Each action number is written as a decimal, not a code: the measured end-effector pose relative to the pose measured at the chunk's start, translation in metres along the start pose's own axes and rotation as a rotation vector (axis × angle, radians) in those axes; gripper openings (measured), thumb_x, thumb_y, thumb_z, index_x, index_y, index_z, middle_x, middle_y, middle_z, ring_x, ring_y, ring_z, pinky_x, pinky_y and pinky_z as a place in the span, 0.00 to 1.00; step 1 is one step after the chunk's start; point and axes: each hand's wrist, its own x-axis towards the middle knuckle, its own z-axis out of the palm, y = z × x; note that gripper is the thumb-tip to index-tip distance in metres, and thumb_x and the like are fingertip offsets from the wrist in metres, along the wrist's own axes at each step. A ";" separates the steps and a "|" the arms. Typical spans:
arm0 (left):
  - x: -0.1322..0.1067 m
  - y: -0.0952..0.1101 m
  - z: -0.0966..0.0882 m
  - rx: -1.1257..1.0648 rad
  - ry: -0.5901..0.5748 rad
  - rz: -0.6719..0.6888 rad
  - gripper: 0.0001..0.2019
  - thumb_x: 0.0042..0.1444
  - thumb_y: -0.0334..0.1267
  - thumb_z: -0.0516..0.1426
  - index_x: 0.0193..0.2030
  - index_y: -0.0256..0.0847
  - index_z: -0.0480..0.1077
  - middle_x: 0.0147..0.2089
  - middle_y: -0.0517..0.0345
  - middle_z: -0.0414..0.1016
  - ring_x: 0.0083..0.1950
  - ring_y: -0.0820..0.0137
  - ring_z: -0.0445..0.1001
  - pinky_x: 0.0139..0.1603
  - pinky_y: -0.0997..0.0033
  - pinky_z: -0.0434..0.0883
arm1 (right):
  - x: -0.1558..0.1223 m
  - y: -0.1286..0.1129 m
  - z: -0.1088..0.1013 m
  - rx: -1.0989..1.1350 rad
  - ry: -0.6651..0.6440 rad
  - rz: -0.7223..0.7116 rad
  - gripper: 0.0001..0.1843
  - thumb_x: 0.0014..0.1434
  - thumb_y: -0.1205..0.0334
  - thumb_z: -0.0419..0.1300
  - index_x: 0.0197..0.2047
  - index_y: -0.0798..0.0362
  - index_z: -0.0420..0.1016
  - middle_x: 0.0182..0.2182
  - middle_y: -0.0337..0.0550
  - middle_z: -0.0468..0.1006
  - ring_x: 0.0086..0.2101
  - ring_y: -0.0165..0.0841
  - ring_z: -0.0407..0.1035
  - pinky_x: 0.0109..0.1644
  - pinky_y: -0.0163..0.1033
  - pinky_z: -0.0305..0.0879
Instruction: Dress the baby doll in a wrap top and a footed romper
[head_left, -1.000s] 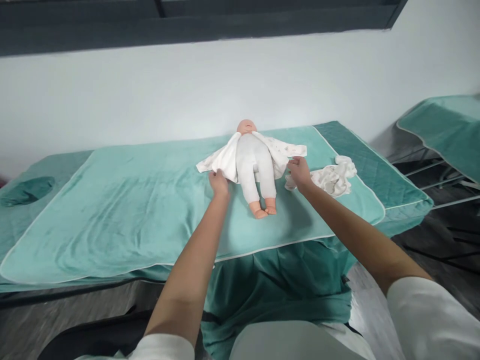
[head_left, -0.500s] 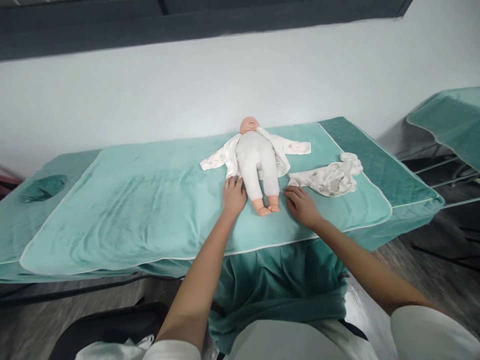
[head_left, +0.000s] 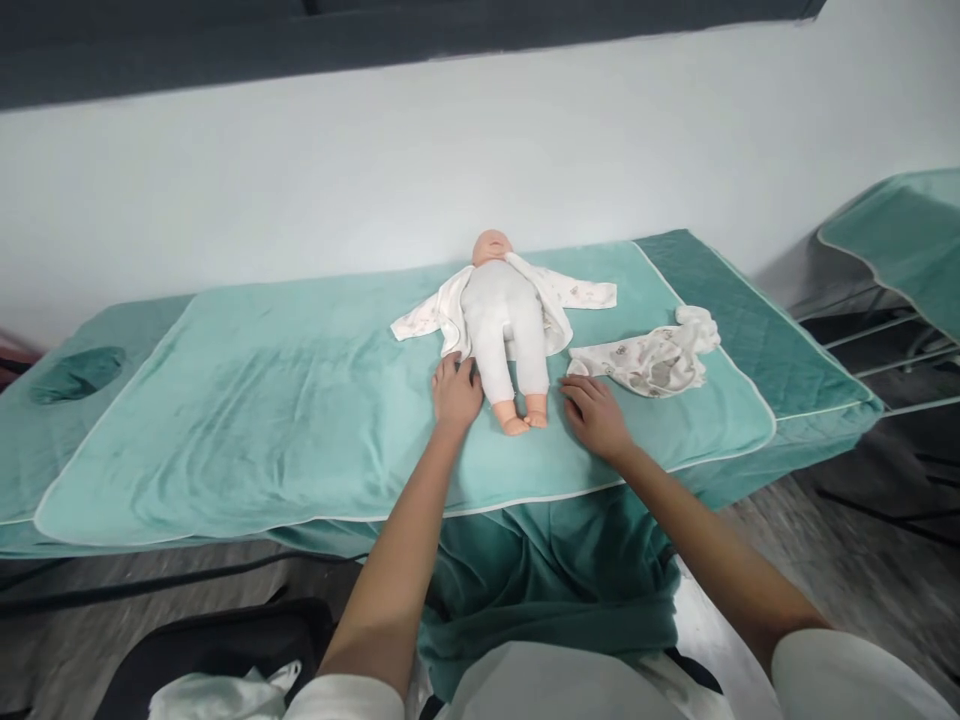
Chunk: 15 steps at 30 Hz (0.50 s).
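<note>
A baby doll (head_left: pixel 504 325) in a white bodysuit lies on its back on a teal towel (head_left: pixel 300 400), its head toward the wall. An opened white patterned jacket (head_left: pixel 574 296) is spread under it, sleeves out to both sides. My left hand (head_left: pixel 454 391) lies flat on the towel just left of the doll's legs, fingers stretched, holding nothing. My right hand (head_left: pixel 595 413) rests flat on the towel to the right of the doll's feet, fingers out, empty. A crumpled white patterned garment (head_left: pixel 654 361) lies right of the doll, just beyond my right hand.
The towel covers a long teal padded table (head_left: pixel 787 340) set against a white wall. A round face hole (head_left: pixel 75 373) shows at the table's left end. A second teal-covered table (head_left: pixel 900 250) stands at the right. A black bag (head_left: pixel 217 650) sits on the floor.
Both hands let go of the jacket's lower edges and drew back toward me; they now lie flat on the towel beside the doll's legs. The camera view shifted a little.
</note>
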 end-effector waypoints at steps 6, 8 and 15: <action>0.002 0.000 0.002 -0.008 0.025 -0.043 0.17 0.65 0.36 0.53 0.56 0.43 0.76 0.66 0.46 0.71 0.67 0.52 0.67 0.66 0.49 0.66 | -0.002 0.004 0.005 -0.002 0.077 -0.010 0.12 0.68 0.67 0.55 0.52 0.53 0.76 0.56 0.48 0.80 0.59 0.44 0.69 0.63 0.53 0.64; 0.003 -0.001 0.001 -0.011 0.035 -0.042 0.17 0.65 0.36 0.53 0.56 0.43 0.76 0.65 0.46 0.72 0.67 0.52 0.67 0.66 0.49 0.66 | -0.002 0.004 0.005 0.005 0.083 -0.016 0.12 0.68 0.67 0.55 0.51 0.53 0.76 0.56 0.48 0.80 0.59 0.44 0.69 0.64 0.53 0.63; 0.003 -0.008 0.007 -0.074 0.081 -0.015 0.16 0.64 0.35 0.53 0.54 0.42 0.77 0.64 0.46 0.74 0.66 0.52 0.69 0.66 0.47 0.67 | -0.006 0.002 0.008 -0.099 0.270 0.076 0.12 0.65 0.70 0.57 0.50 0.51 0.75 0.54 0.48 0.80 0.59 0.44 0.69 0.69 0.58 0.58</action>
